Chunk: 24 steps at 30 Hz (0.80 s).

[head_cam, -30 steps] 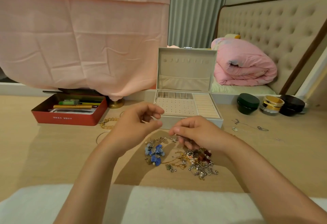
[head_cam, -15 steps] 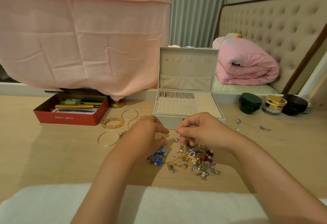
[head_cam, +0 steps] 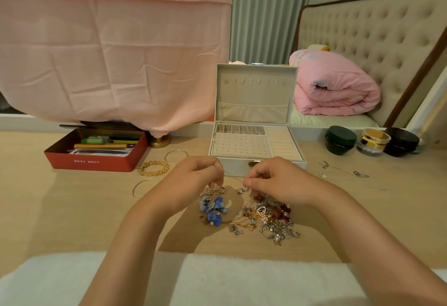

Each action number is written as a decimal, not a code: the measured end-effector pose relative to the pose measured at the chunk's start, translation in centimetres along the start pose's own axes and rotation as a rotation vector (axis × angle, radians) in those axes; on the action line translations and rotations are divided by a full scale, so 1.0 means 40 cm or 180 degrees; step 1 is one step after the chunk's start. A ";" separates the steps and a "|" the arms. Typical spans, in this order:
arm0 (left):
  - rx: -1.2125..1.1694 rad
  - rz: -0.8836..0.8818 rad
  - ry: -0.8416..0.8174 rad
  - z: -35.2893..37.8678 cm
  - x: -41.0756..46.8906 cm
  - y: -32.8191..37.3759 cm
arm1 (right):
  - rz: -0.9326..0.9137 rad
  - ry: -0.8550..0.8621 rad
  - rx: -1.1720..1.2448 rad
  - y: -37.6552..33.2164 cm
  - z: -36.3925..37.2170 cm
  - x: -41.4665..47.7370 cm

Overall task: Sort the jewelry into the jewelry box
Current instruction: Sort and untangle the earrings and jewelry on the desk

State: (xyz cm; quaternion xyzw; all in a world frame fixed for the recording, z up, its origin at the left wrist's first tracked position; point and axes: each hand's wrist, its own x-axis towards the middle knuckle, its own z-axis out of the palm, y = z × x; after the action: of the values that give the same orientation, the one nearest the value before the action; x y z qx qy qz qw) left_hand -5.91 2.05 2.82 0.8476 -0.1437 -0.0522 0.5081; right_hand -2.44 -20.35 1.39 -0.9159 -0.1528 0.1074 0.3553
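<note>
The cream jewelry box [head_cam: 256, 92] stands open at the middle of the table, and its compartments look bare. In front of it lies a tangled jewelry pile [head_cam: 268, 218] with a blue flower piece [head_cam: 212, 209] at its left. Just above the pile my left hand [head_cam: 198, 180] pinches a thin silver chain [head_cam: 216, 190] whose small charms hang below the fingers. My right hand [head_cam: 273, 180], fingers curled, pinches the chain's other end beside a small silver charm [head_cam: 242, 190]. The hands are a little apart.
Two thin bangles [head_cam: 176, 157] [head_cam: 145, 188] and an amber bead bracelet [head_cam: 153, 167] lie left of the box. A red tin [head_cam: 96, 160] with pens sits far left. Three jars [head_cam: 340, 140] and thin necklaces [head_cam: 343, 170] are at the right. A white towel [head_cam: 242, 281] covers the near edge.
My left hand went down to the pile beside the blue piece and has come up with the silver chain. My right hand has stayed over the pile.
</note>
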 end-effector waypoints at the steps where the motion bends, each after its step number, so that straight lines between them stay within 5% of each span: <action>1: -0.0102 0.0057 0.0017 0.005 0.001 0.007 | -0.0036 0.0031 -0.0077 -0.004 -0.001 0.000; 6: -0.0472 0.0132 0.0113 0.014 0.003 0.028 | -0.0054 -0.0004 0.0230 -0.024 -0.014 -0.012; 11: -0.0567 0.0185 0.0339 0.005 0.013 0.023 | 0.0007 0.0623 0.0037 -0.050 -0.014 -0.021; 16: -0.0611 0.0133 0.0373 0.020 0.016 0.041 | -0.0250 0.0061 0.1222 -0.105 -0.002 -0.037; 24: -0.0910 0.0039 0.0166 0.030 0.016 0.049 | -0.0299 0.0172 0.1982 -0.094 0.016 -0.026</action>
State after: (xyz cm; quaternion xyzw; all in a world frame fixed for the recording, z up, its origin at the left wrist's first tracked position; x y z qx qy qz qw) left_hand -5.97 -0.03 4.01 0.7668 -0.1268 -0.0470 0.6275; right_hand -4.37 -17.71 3.60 -0.7575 -0.1452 0.1081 0.6272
